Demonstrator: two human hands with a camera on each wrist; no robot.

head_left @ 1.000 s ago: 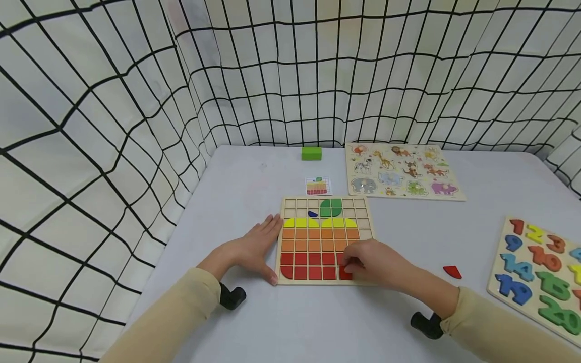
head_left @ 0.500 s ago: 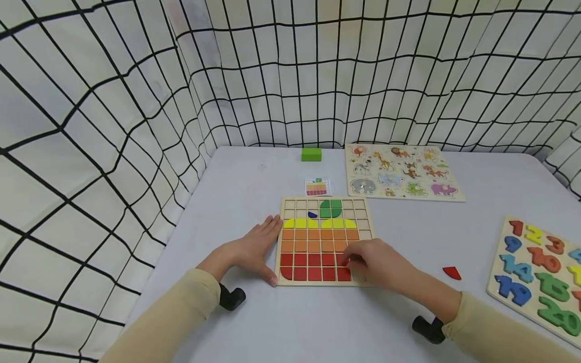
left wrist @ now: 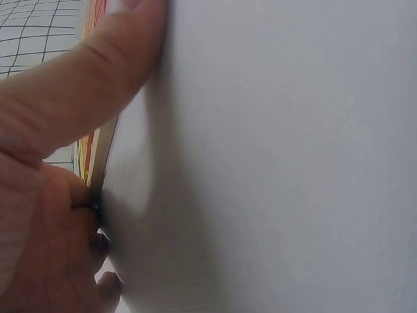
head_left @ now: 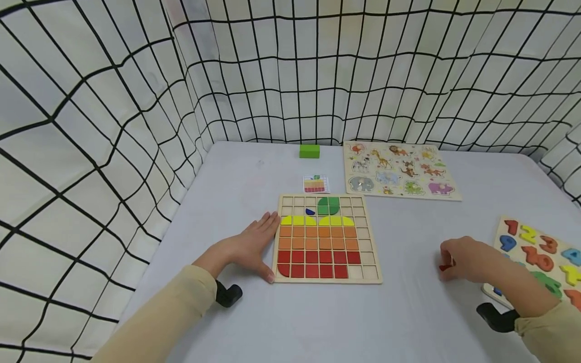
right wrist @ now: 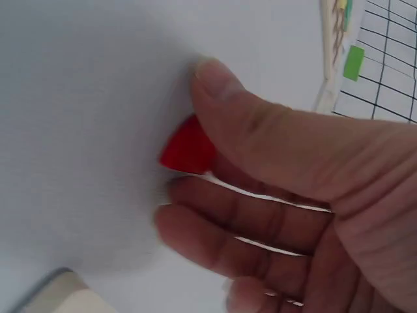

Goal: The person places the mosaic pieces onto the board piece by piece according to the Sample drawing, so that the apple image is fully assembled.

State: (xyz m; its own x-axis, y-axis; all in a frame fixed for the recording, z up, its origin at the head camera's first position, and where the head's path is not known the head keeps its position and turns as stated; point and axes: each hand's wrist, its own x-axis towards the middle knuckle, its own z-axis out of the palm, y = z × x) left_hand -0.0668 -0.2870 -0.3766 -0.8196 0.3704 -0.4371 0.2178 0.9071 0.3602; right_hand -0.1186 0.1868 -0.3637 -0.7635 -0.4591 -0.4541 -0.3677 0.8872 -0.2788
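A square wooden grid board point(head_left: 373, 252) lies on the table, filled with rows of red, orange and yellow pieces, a green shape near the top and a small blue piece. Spread along its left edge is my left hand point(head_left: 249, 249), fingers straight, the thumb at the lower left corner. To the right of the board, my right hand point(head_left: 469, 259) pinches a red quarter-circle piece point(right wrist: 189, 149) between thumb and fingers, low over the table. The bottom row of the board shows bare cells at its right end.
A pattern card point(head_left: 315, 184) and a green block point(head_left: 309, 151) lie behind the board. The animal puzzle point(head_left: 401, 169) is at the back right, the number puzzle point(head_left: 544, 252) at the right, partly under my right forearm. Black netting point(head_left: 281, 91) surrounds the table.
My right hand has left the board's lower right, moved right, and taken hold of the red quarter-circle piece that lay on the table. My left hand stays at the board's edge.
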